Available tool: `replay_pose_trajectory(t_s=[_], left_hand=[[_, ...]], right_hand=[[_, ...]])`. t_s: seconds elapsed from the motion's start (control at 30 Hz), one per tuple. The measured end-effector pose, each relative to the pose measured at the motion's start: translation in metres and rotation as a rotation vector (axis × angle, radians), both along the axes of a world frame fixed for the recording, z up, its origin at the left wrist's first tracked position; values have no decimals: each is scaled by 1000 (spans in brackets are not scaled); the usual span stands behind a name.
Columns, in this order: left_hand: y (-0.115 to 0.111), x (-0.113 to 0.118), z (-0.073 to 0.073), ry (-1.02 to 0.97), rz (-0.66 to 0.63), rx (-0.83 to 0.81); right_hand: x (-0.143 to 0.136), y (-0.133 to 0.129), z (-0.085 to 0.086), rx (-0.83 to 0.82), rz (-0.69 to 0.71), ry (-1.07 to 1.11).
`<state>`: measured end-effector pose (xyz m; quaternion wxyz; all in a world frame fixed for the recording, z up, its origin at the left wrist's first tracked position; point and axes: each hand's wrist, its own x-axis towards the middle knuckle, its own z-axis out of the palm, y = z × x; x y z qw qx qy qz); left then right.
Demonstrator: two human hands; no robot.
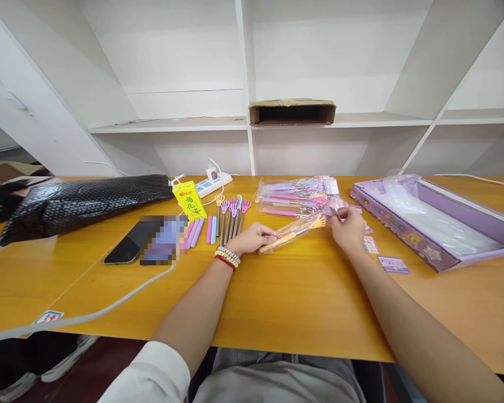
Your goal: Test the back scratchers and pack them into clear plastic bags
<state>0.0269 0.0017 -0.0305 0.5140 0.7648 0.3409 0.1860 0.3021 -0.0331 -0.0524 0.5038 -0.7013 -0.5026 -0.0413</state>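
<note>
My left hand (254, 238) is closed on the handle end of a yellow back scratcher (292, 235), which lies in a clear plastic sleeve. My right hand (349, 228) pinches the other end of that sleeve, beside the small claw-shaped head. Just behind lies a pile of bagged back scratchers (292, 196) in pink, purple and yellow. Left of my left hand, several loose back scratcher heads on metal rods (233, 215) sit in a bunch, with coloured handles (212, 229) next to them. Small printed cards (393, 265) lie near my right forearm.
An open purple display box (441, 260) with clear plastic bags stands at the right. Leftward are a yellow drink carton (190, 200), a power strip (212, 184), a phone (130, 240) and a black bag (88, 201). A white cable (121, 294) crosses the table. A cardboard box (293, 113) sits on the shelf.
</note>
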Motion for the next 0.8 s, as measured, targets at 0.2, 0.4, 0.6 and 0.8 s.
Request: replay_pose_trajectory(t_s=[0.2,0.4,0.6,0.8], left_hand=[[2,0,-3,27,8,46],[2,1,-5,19,3,69],[2,1,-5,55,-30,82],[2,1,-4,82,-40,90]], right_hand=[[7,0,2,44,-102,27],[-2,-1,3,70,45,-106],[1,-2,1,-262,149,-19],[6,1,-2,-268,174,-44]])
